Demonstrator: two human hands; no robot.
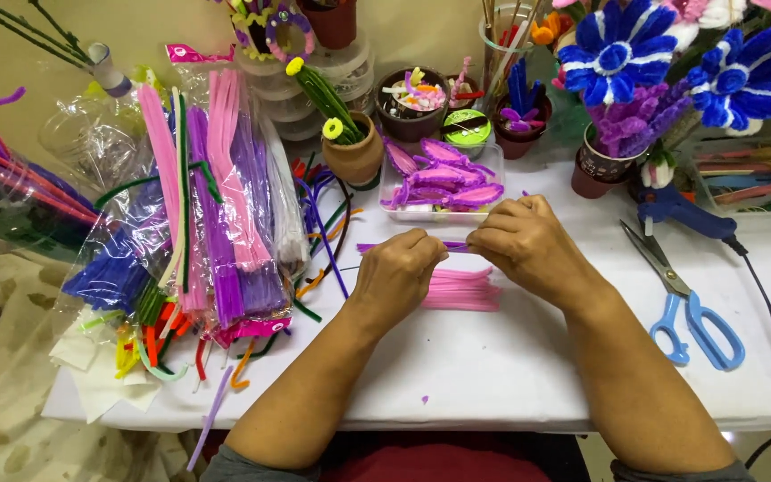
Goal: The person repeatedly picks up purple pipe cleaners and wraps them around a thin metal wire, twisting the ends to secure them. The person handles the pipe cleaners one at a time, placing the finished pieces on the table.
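My left hand (396, 272) and my right hand (528, 243) meet over the white table (510, 366), both pinching a thin purple pipe cleaner (377, 247) held level between them. Its left end sticks out past my left hand. Just beneath my hands lies a small bundle of pink pipe cleaners (464, 289). Behind them stands a clear tray (394, 189) holding several folded purple and pink petals (443, 178).
Bags of pink, purple and blue pipe cleaners (216, 214) pile at the left. Blue-handled scissors (684, 299) and a blue glue gun (684, 212) with a black cord lie at the right. Small pots (354, 152) and finished blue and purple flowers (662, 62) line the back.
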